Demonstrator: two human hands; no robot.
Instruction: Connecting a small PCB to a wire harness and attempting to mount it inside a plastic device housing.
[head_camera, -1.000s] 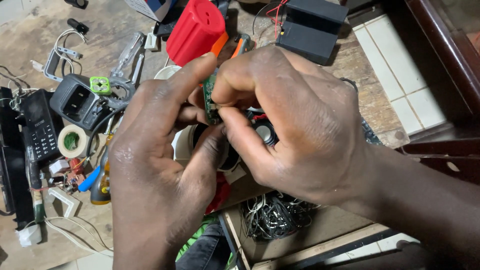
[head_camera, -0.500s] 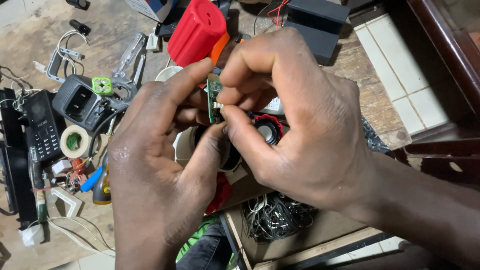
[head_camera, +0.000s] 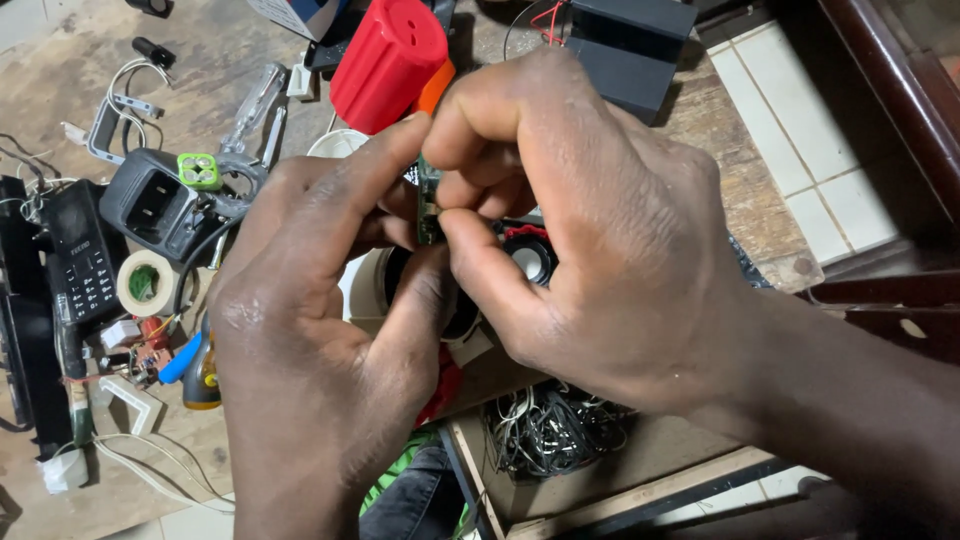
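Above a cluttered bench (head_camera: 740, 200), head view: left hand (head_camera: 310, 340) and right hand (head_camera: 600, 250) met, both pinched shut on a small green board (head_camera: 429, 205) held edge-on between thumbs and fingertips. Behind them lay a red cylinder (head_camera: 385, 60); left, a tape roll (head_camera: 145, 283) and black phone (head_camera: 85, 265); below, tangled wires (head_camera: 550, 430).
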